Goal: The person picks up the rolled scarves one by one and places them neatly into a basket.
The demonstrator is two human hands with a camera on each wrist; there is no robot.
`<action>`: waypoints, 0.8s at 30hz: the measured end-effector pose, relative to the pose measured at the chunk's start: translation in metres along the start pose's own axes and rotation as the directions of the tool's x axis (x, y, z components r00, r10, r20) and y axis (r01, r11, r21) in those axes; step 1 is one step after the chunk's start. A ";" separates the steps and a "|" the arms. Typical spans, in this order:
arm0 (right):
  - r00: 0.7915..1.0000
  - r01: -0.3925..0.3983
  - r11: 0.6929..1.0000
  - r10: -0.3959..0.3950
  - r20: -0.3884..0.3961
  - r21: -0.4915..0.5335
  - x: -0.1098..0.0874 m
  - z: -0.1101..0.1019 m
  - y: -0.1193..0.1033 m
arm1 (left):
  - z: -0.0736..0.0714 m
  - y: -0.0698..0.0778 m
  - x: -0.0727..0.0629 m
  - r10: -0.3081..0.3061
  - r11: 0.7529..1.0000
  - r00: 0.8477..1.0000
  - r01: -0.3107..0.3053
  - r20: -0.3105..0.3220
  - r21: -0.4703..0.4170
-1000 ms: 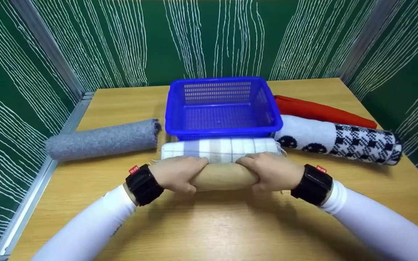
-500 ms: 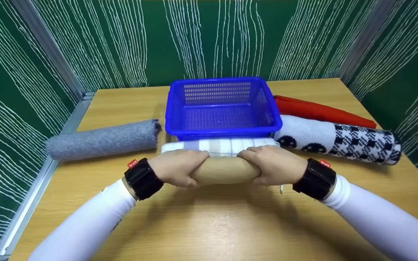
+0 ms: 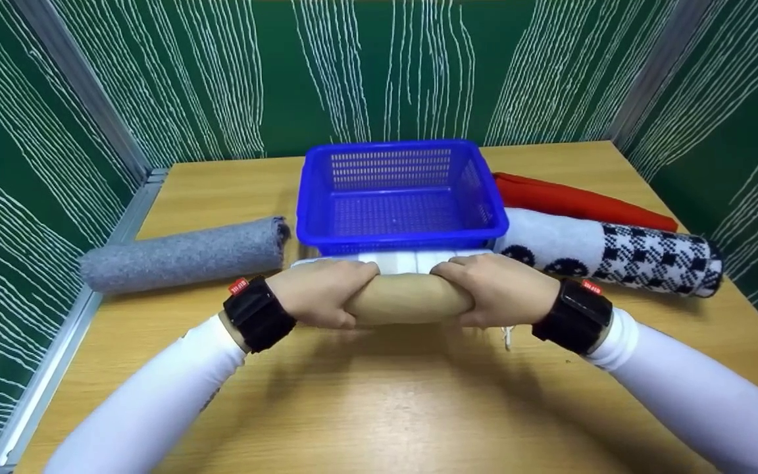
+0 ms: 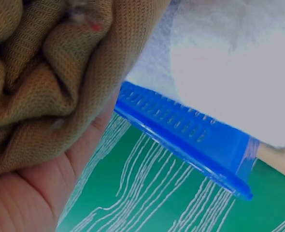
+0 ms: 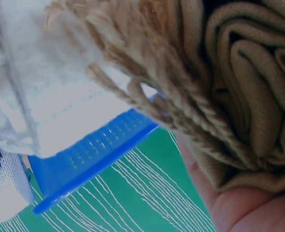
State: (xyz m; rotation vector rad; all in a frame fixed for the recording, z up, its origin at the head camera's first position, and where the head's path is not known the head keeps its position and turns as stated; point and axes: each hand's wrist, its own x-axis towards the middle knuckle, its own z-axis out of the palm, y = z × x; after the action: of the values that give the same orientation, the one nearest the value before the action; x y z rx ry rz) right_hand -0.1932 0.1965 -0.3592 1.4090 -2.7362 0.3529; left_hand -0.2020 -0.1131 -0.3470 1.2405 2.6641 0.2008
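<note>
A rolled tan scarf is held level in front of the basket, above the table as its shadow shows. My left hand grips its left part, and my right hand grips the right, thumbs toward me. In the left wrist view the scarf's coiled end fills the upper left. The right wrist view shows the other coiled end with twisted fringe. Just beyond lies a rolled white checked scarf, mostly hidden by the hands and tan roll. Past that stands a blue plastic basket with nothing in it.
A rolled grey scarf lies left of the basket. To the right are a black-and-white patterned roll and a red roll behind it. Green walls with white lines enclose the wooden table at back and sides.
Both hands have raised the tan scarf and moved it slightly away from me, covering more of the white checked roll. The other rolls and the basket stay put.
</note>
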 end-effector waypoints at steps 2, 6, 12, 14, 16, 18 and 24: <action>1.000 -0.005 1.000 0.005 -0.002 0.001 0.000 -0.001 0.000 | -0.002 0.000 0.000 -0.004 1.000 1.000 0.004 0.007 -0.014; 1.000 -0.018 1.000 0.018 -0.011 -0.008 0.001 -0.005 0.002 | -0.007 -0.001 0.003 -0.007 0.999 1.000 0.008 0.022 -0.037; 0.999 -0.027 1.000 0.027 -0.028 -0.011 0.004 -0.010 0.003 | -0.013 -0.003 0.007 -0.004 1.000 1.000 0.005 0.020 -0.026; 0.999 -0.030 1.000 0.030 -0.027 -0.006 0.005 -0.011 0.003 | -0.015 -0.004 0.007 -0.001 1.000 1.000 0.001 0.020 -0.019; 0.999 -0.033 0.999 0.033 -0.018 -0.001 0.006 -0.013 0.004 | -0.017 -0.004 0.008 0.001 1.000 1.000 -0.001 0.021 -0.016; 0.999 -0.043 0.999 0.043 -0.005 0.002 0.007 -0.015 0.005 | -0.019 -0.004 0.008 -0.001 1.000 1.000 0.001 0.022 -0.016; 0.998 -0.058 0.998 0.058 -0.007 -0.001 0.010 -0.021 0.007 | -0.025 -0.005 0.010 -0.018 1.000 1.000 0.018 0.017 -0.019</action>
State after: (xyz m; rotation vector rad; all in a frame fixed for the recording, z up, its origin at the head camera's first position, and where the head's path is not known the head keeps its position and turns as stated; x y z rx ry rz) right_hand -0.2058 0.1969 -0.3387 1.3283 -2.7759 0.3574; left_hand -0.2180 -0.1092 -0.3250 1.2066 2.6514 0.2122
